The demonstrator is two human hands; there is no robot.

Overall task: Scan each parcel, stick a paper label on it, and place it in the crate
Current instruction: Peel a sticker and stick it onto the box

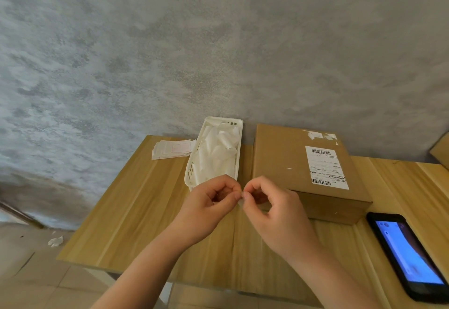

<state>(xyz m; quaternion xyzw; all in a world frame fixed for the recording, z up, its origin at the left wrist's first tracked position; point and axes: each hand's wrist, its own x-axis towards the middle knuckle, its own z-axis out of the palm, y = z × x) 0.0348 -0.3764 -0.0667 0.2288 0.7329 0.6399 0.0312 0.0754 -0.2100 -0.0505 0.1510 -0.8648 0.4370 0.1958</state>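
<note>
A brown cardboard parcel lies on the wooden table, with a white barcode label stuck on its top. In front of it my left hand and my right hand meet fingertip to fingertip. Both pinch a small, thin piece of paper between thumb and forefinger, most of it hidden by the fingers. A black phone with a lit blue screen lies to the right of the parcel.
A white perforated plastic basket holding curled white paper strips stands left of the parcel. A stack of paper sheets lies at the table's back left. Another cardboard edge shows at far right. Crumpled paper lies on the floor.
</note>
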